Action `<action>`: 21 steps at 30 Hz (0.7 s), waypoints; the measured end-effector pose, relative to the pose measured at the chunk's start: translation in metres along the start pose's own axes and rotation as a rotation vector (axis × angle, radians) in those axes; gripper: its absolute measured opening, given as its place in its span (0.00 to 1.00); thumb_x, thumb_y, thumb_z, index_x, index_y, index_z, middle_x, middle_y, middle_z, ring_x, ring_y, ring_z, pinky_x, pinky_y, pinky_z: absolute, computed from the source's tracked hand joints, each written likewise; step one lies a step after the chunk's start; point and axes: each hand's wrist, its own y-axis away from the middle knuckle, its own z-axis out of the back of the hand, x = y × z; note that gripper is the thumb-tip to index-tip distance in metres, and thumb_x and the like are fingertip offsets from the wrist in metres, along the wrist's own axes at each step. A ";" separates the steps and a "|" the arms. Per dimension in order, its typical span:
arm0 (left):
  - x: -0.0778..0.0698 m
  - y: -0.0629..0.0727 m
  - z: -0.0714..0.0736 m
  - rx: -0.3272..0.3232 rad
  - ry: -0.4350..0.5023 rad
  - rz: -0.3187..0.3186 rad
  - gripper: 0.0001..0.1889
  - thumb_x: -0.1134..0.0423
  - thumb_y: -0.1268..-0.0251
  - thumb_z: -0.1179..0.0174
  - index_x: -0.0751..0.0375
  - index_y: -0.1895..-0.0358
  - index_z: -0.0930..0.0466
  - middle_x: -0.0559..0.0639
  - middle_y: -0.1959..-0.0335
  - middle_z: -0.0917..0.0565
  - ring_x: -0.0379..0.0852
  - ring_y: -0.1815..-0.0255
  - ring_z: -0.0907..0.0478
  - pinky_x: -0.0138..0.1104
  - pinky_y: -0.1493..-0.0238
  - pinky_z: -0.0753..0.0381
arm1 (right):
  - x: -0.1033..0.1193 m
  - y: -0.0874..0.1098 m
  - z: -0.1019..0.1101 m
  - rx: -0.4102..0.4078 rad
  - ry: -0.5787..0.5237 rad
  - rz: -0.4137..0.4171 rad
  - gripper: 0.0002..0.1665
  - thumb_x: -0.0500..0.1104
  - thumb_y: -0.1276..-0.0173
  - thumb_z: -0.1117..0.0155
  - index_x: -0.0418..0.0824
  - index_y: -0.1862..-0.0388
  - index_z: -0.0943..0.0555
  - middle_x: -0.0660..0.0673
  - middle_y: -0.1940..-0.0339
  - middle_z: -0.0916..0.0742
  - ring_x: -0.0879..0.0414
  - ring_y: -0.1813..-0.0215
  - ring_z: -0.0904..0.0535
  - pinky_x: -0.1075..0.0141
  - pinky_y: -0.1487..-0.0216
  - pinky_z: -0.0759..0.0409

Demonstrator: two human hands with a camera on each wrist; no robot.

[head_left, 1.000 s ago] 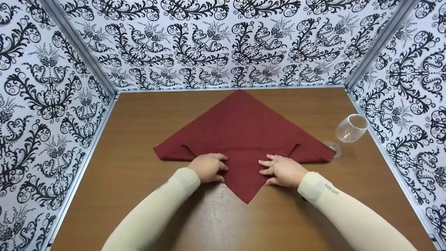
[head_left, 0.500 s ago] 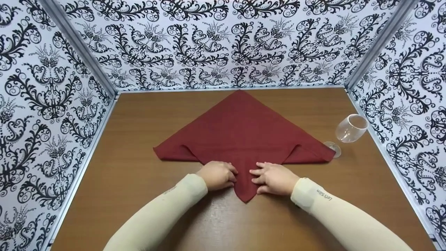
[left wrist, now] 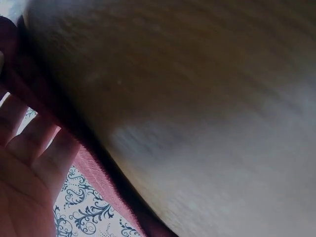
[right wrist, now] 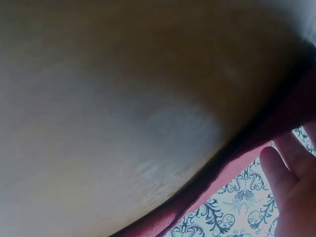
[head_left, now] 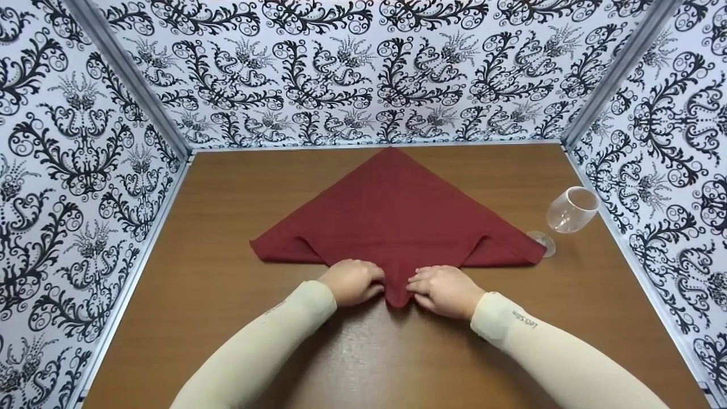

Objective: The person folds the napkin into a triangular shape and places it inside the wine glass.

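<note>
A dark red cloth napkin [head_left: 392, 210] lies folded into a wide triangle, its point at the back. Its near flap narrows between the two hands, and the flap's front end looks rounded and bunched. My left hand [head_left: 353, 282] pinches the left side of this flap. On the right side, my right hand [head_left: 446, 291] does the same, fingers on top and thumb toward the front. In the left wrist view the fingers [left wrist: 37, 143] reach to the cloth's edge; the thumb is mostly out of sight. Fingers [right wrist: 279, 170] meet the cloth likewise in the right wrist view.
A stemmed wine glass [head_left: 572, 210] stands at the right, its foot [head_left: 546, 244] partly beside the napkin's right corner. Patterned panels [head_left: 341, 74] border the brown tabletop [head_left: 216, 199] at the back and both sides.
Both hands have come closer together, drawing in the sides of the near flap. Its sharp front point has become a short, rounded end farther back. The glass stays put.
</note>
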 end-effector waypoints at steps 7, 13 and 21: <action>-0.004 0.001 0.001 -0.033 -0.023 0.021 0.19 0.46 0.26 0.36 0.44 0.38 0.14 0.41 0.44 0.10 0.42 0.43 0.13 0.43 0.43 0.14 | 0.001 -0.004 0.005 -0.097 0.009 -0.086 0.10 0.39 0.35 0.27 0.45 0.55 0.08 0.48 0.57 0.06 0.49 0.49 0.09 0.53 0.51 0.11; -0.002 -0.002 0.003 -0.263 -0.094 0.050 0.11 0.53 0.23 0.38 0.45 0.47 0.08 0.41 0.44 0.09 0.42 0.43 0.11 0.41 0.46 0.12 | -0.004 -0.011 0.009 -0.179 0.028 -0.112 0.12 0.39 0.36 0.25 0.41 0.53 0.08 0.44 0.54 0.06 0.47 0.48 0.09 0.53 0.43 0.13; 0.005 -0.008 0.013 -0.315 -0.118 0.093 0.15 0.52 0.21 0.39 0.49 0.40 0.11 0.50 0.32 0.16 0.54 0.29 0.19 0.49 0.32 0.19 | -0.015 -0.018 0.010 -0.232 0.075 -0.170 0.15 0.40 0.35 0.24 0.39 0.50 0.08 0.39 0.47 0.08 0.40 0.40 0.12 0.49 0.36 0.16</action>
